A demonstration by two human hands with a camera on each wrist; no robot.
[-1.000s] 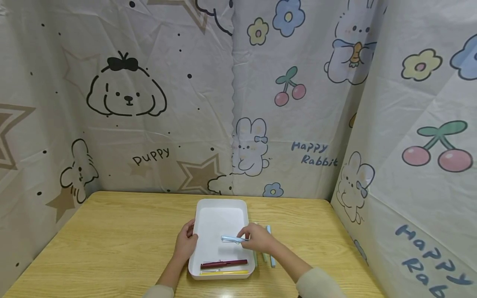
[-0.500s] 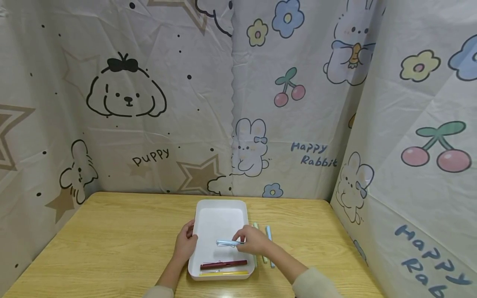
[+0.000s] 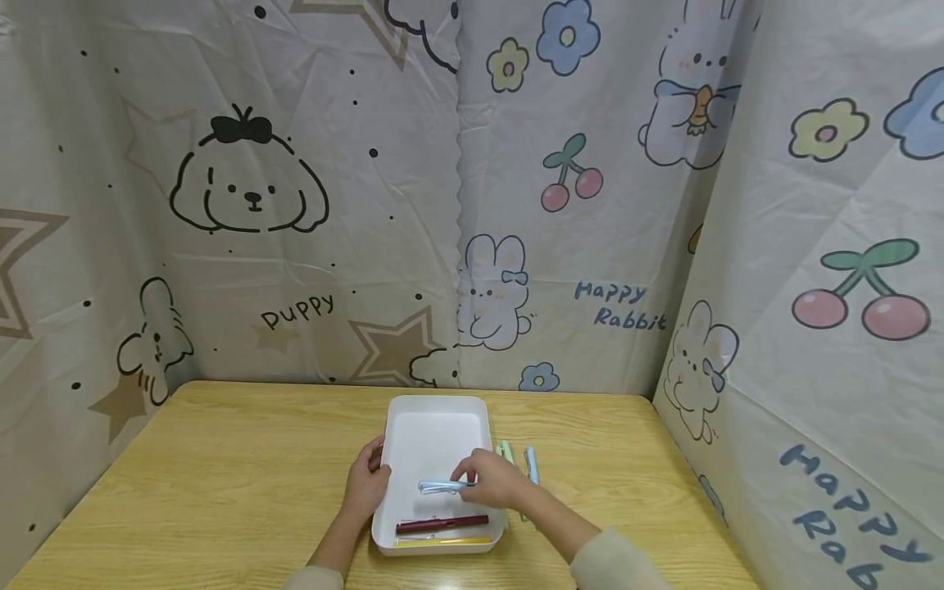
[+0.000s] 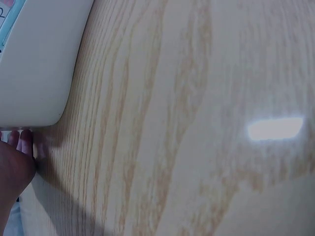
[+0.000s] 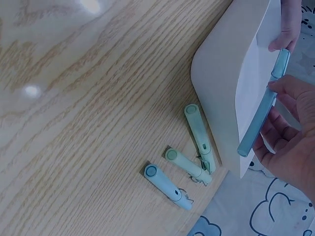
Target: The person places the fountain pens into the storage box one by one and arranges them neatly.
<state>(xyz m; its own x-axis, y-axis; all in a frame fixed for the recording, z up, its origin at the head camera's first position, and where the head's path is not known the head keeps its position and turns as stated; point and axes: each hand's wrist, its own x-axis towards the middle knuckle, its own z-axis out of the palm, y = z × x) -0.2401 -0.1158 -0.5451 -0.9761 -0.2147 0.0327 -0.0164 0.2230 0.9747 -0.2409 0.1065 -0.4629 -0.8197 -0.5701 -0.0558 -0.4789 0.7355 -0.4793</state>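
Observation:
My right hand [image 3: 496,479] pinches a light blue pen [image 3: 438,487] between thumb and fingers, over the inside of a white tray [image 3: 435,430]. In the right wrist view that pen [image 5: 261,115] slants across the tray's opening, apart from the floor as far as I can tell. My left hand [image 3: 366,479] holds the tray's left wall, thumb by the rim; its other fingers are partly hidden. A dark red pen [image 3: 442,524] and a yellow pen [image 3: 442,542] lie crosswise at the tray's near end.
Right of the tray, two green pens [image 5: 198,130] and another light blue pen [image 5: 167,187] lie on the wooden table [image 3: 258,467]; my right arm partly covers them in the head view. A patterned cloth [image 3: 369,205] hangs behind the table and along its sides.
My right hand has moved left and slightly nearer with the light blue pen, further in over the tray. The left hand and the tray have stayed in place.

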